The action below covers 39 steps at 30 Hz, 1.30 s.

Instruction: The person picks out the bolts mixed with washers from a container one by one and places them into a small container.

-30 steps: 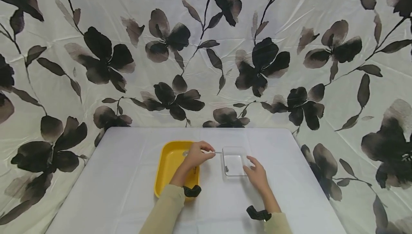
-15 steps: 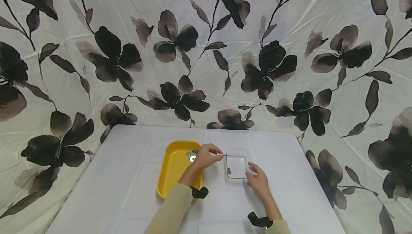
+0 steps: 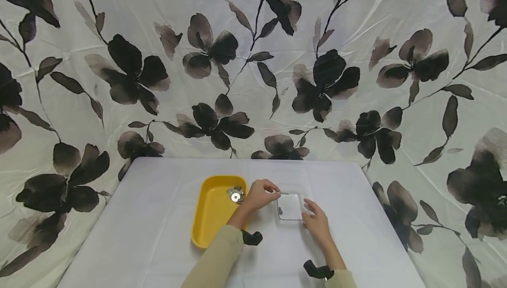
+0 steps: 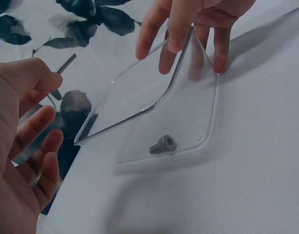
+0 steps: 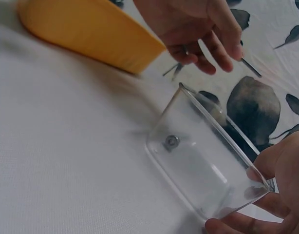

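My left hand pinches a thin metal rod between thumb and fingertips. The rod's free end points over the left rim of a clear plastic box. My right hand grips the box by its right side, thumb at the rim and fingers along the outer wall in the right wrist view. Inside the box, in a near corner, lies a small grey bolt with a round socket head. Left of the box stands a yellow tray, with small metal parts, including a washer-like disc, near its right wall.
A white cloth covers the table. Behind it hangs a floral curtain. The left forearm passes over the tray's near right corner, and each wrist wears a black camera mount.
My left hand has moved right with the rod, from over the tray to the box's left rim, uncovering the metal parts in the tray. The right hand stays at the box.
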Motion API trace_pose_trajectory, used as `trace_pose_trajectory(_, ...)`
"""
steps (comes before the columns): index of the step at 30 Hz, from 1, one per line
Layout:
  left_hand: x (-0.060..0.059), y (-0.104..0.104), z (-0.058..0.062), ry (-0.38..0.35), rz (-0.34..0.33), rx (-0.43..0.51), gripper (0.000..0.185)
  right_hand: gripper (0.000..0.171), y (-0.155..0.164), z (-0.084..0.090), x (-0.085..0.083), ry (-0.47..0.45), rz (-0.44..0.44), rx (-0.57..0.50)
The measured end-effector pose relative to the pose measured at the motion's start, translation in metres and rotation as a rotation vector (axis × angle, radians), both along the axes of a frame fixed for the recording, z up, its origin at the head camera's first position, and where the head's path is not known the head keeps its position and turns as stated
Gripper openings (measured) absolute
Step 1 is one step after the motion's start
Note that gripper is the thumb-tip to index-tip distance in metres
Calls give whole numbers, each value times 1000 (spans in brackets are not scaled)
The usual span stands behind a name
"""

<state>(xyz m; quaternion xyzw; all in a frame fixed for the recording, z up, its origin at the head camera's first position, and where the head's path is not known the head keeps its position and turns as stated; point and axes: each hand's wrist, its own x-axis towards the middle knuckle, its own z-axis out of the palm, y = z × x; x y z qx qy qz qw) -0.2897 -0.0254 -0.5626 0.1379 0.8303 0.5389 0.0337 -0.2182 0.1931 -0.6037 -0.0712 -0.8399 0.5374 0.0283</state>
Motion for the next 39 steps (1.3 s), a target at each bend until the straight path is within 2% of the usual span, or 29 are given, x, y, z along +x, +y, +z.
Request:
trace_pose_trajectory(8,-7,14,4,8,-39,-16,6,49,0,3,-6,-10,8,4)
trace_pose_trajectory(14,-10,24,2,15,-48,-19,6,49,1,4,-8,4,29,-10)
trace_pose_trajectory(21,-9,31,-1,-27,-39,-21,5,49,1,3,-5,11,36,-8)
trace_pose_trajectory(30,-12,38,-4,27,-77,-26,7,49,5,1,-4,10,48,-31)
trace_pose_trajectory(34,-13,38,-4,20,-81,-51,8,49,4,1,-4,4,51,-37)
trace_pose_trajectory(39,-7,37,-1,-5,-116,-79,8,50,5,2,-4,8,48,-38)
